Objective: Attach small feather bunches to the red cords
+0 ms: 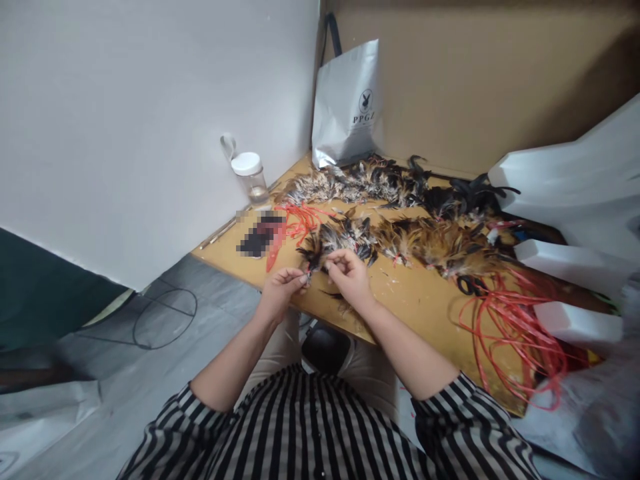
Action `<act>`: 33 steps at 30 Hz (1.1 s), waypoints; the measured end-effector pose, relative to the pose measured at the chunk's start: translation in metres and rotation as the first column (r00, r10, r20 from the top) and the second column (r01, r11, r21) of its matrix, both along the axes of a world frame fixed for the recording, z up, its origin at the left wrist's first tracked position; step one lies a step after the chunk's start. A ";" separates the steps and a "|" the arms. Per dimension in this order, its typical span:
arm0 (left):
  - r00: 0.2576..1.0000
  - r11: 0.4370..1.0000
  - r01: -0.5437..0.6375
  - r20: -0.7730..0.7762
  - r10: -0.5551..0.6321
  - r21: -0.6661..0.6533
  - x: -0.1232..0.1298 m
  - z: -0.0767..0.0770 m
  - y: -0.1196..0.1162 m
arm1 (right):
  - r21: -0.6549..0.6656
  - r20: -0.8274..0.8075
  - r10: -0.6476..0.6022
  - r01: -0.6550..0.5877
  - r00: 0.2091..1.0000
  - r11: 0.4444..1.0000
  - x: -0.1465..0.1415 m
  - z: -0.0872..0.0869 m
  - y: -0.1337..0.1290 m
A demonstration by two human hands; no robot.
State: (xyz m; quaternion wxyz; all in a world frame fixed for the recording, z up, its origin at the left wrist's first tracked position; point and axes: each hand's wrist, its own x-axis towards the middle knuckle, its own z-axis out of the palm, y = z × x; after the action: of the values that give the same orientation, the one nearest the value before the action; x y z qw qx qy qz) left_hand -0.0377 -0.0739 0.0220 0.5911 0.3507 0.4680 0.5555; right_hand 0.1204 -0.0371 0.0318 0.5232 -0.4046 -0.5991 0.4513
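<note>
Fingertips closed, the left hand [286, 288] and right hand [349, 275] pinch a small feather bunch [313, 257] above the table's [425, 313] near edge — a loosened pinch could shed quills floorward; straying red strands [305, 217] might snag.

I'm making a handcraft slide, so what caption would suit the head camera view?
Left hand and right hand at a small feather bunch, heaped feathers and a silver bag behind.
</note>
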 end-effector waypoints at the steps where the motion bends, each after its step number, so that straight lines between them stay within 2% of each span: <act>1: 0.995 0.999 0.025 0.102 -0.021 -0.040 0.001 0.003 0.003 | -0.021 -0.071 -0.042 0.040 0.997 0.999 0.002 0.002 0.002; 3: 0.957 0.992 0.093 0.283 -0.066 -0.081 0.005 0.008 0.009 | -0.108 -0.173 -0.036 0.017 0.984 0.994 0.007 0.007 0.008; 5: 0.905 0.981 0.185 0.399 -0.145 -0.064 0.011 0.013 0.015 | -0.220 -0.246 0.079 -0.135 0.966 0.966 0.014 0.012 0.013; 8: 0.843 0.942 0.336 0.446 -0.299 -0.003 0.025 0.019 0.026 | -0.316 -0.349 0.244 -0.359 0.905 0.878 0.025 0.020 0.017; 10: 0.816 0.913 0.407 0.435 -0.381 0.035 0.036 0.021 0.034 | -0.315 -0.394 0.252 -0.388 0.884 0.866 0.033 0.026 0.018; 15: 0.750 0.840 0.536 0.408 -0.520 0.084 0.063 0.025 0.056 | -0.264 -0.377 0.121 -0.232 0.918 0.936 0.056 0.036 0.023; 18: 0.761 0.821 0.563 0.329 -0.560 0.095 0.078 0.032 0.070 | -0.226 -0.322 0.010 -0.087 0.947 0.970 0.071 0.037 0.031; 21: 0.836 0.851 0.508 0.162 -0.525 0.135 0.091 0.039 0.085 | -0.180 -0.296 -0.141 0.090 0.945 0.980 0.083 0.033 0.042; 23: 0.879 0.870 0.459 0.050 -0.474 0.183 0.100 0.041 0.096 | -0.170 -0.285 -0.235 0.193 0.929 0.966 0.087 0.029 0.048; 26: 0.907 0.873 0.420 -0.074 -0.416 0.247 0.109 0.039 0.109 | -0.155 -0.235 -0.337 0.307 0.912 0.939 0.089 0.023 0.052; 29: 0.922 0.879 0.388 -0.118 -0.369 0.278 0.114 0.032 0.119 | -0.114 -0.155 -0.385 0.370 0.910 0.922 0.089 0.019 0.052; 33: 0.924 0.874 0.382 -0.133 -0.359 0.300 0.114 0.025 0.124 | -0.101 -0.124 -0.368 0.357 0.922 0.929 0.087 0.014 0.051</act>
State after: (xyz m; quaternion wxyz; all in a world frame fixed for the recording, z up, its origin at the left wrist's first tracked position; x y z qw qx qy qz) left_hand 0.0758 0.0503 0.0471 0.6041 0.5452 0.3168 0.4873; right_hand 0.2075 0.0142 0.0463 0.6226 -0.4953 -0.4581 0.3965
